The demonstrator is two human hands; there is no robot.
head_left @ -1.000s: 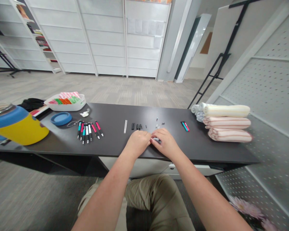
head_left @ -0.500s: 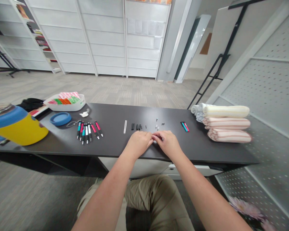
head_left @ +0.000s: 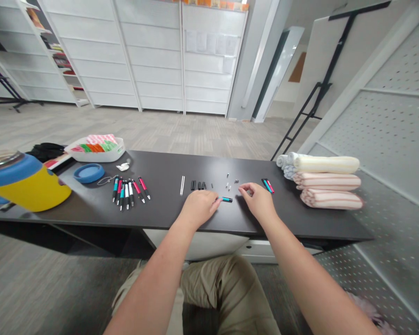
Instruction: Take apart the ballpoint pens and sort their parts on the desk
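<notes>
My left hand (head_left: 200, 207) is closed, its fingertips pinching a teal and black pen barrel (head_left: 226, 199) that points right, low over the dark table. My right hand (head_left: 258, 200) is to its right, apart from the barrel. Its thumb and forefinger come together in a pinch; whatever is between them is too small to make out. Just beyond the hands lie small metal pen parts (head_left: 236, 181), short black grips (head_left: 199, 185) and two thin white refills (head_left: 182, 185). Teal and red barrels (head_left: 268, 185) lie beyond my right hand.
Several assembled pens (head_left: 127, 193) lie at left on the dark table (head_left: 153, 163). Behind them are a blue lid (head_left: 88, 172), crumpled white item (head_left: 123, 166) and white basket (head_left: 115, 155). A yellow-blue container (head_left: 28, 186) stands far left; rolled towels (head_left: 330, 179) are stacked right.
My right hand has moved away to the right from my left hand, baring the teal and black pen barrel. My left hand has stayed almost in place.
</notes>
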